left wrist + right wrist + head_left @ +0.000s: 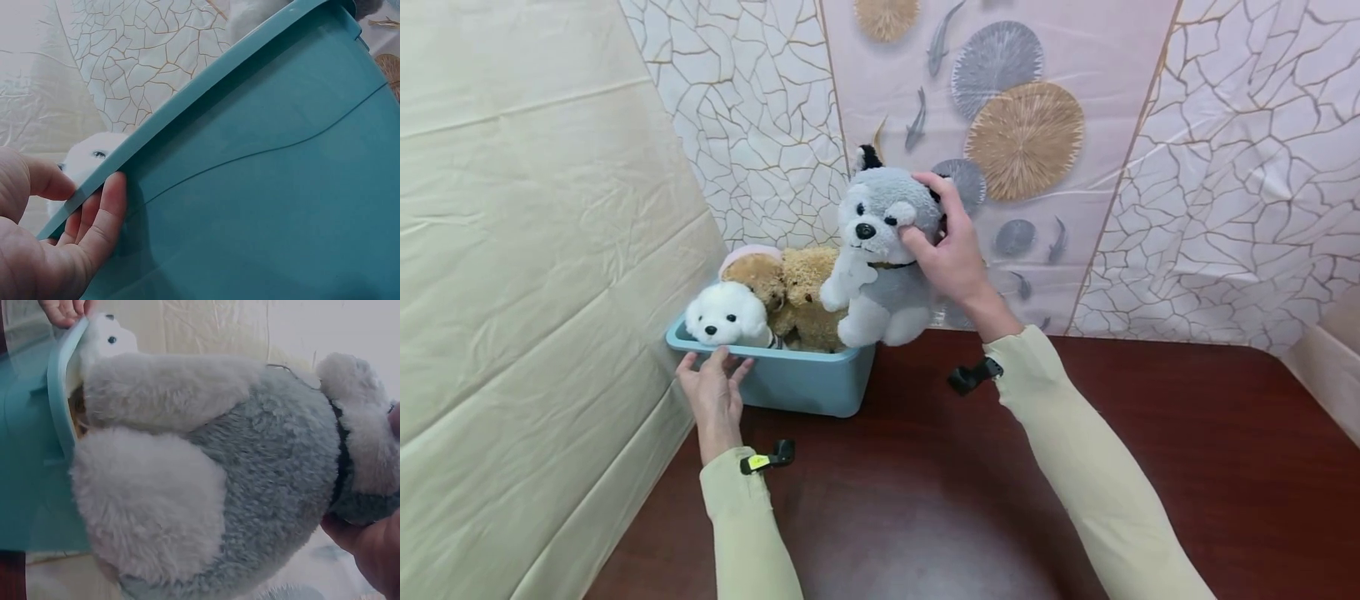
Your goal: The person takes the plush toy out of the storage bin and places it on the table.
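Observation:
My right hand [951,250] grips a grey and white plush husky [887,300] by its head, with the thumb at its cheek. The husky is held upright at the right end of a blue plastic bin [805,387], partly in front of it. In the right wrist view, the husky's body [269,475] spans the picture beside the bin's rim. My left hand [713,396] pinches the bin's front rim; the left wrist view shows the thumb inside and the fingers [106,215] outside. Close to that hand, a white plush dog [730,312] peeks over the rim.
Brown plush toys [808,292] sit in the bin behind the white dog, one with a pink top. The bin stands on a dark red-brown table [962,467]. A cream cloth [550,292] hangs on the left, and a patterned cloth [760,125] hangs behind.

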Tool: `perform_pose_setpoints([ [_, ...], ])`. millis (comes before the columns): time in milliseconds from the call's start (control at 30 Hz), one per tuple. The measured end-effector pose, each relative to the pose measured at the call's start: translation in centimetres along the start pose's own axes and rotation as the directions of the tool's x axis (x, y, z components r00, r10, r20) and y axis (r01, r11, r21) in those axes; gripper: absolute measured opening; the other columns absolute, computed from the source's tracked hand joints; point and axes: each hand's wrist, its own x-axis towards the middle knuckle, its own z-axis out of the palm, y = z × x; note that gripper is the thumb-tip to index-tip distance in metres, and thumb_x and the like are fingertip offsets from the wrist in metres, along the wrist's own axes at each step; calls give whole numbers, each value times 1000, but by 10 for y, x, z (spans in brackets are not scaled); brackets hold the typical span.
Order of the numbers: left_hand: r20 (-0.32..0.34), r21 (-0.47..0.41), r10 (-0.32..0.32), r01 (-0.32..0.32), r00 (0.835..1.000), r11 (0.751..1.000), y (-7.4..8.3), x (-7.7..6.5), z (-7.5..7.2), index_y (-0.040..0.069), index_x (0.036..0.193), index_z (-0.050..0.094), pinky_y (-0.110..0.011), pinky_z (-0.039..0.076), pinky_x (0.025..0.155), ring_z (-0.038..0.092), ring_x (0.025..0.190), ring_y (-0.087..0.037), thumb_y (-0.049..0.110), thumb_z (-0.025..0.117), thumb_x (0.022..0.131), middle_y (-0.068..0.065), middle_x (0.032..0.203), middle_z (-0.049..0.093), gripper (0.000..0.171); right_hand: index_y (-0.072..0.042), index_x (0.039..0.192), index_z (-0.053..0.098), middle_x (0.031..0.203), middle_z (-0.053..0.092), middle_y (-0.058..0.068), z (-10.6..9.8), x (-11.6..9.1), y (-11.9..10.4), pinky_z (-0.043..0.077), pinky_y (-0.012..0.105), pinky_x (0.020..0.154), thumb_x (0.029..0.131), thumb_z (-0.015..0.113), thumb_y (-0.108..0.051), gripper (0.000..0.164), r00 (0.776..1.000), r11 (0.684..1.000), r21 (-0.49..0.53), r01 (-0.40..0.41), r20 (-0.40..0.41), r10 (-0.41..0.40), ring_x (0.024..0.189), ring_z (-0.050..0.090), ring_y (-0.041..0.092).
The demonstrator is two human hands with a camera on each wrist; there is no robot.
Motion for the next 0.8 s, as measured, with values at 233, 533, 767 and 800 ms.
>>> perform_pose_setpoints([
  [233,3,0,-2,2,1000,1000,0,0,0,17,145,15,-31,62,75,53,87,-17,5,57,94,-5,111,41,68,6,137,43,130,48,23,-25,-8,9,47,19,81,86,58,6,54,988,993,10,-121,101,120,98,52,7],
  [533,2,1,2,-2,1000,1000,-2,0,1,18,146,13,-31,61,76,53,88,-16,6,56,95,-4,113,39,68,8,136,41,125,53,12,-49,-19,24,48,20,86,81,51,11,56,978,974,101,-205,59,200,101,54,9],
  [767,-5,5,4,-4,1000,1000,-3,0,0,18,147,14,-31,61,77,53,91,-17,8,57,95,-5,114,39,68,10,135,41,126,53,5,-62,-22,32,47,20,88,79,48,13,57,981,975,106,-195,13,195,105,53,9],
  [800,-7,6,6,-6,1000,1000,-3,0,0,18,147,15,-31,61,77,53,90,-17,7,57,95,-5,114,40,68,10,135,41,126,53,5,-64,-22,34,47,20,88,79,49,12,56,981,976,100,-194,11,194,105,53,9],
])
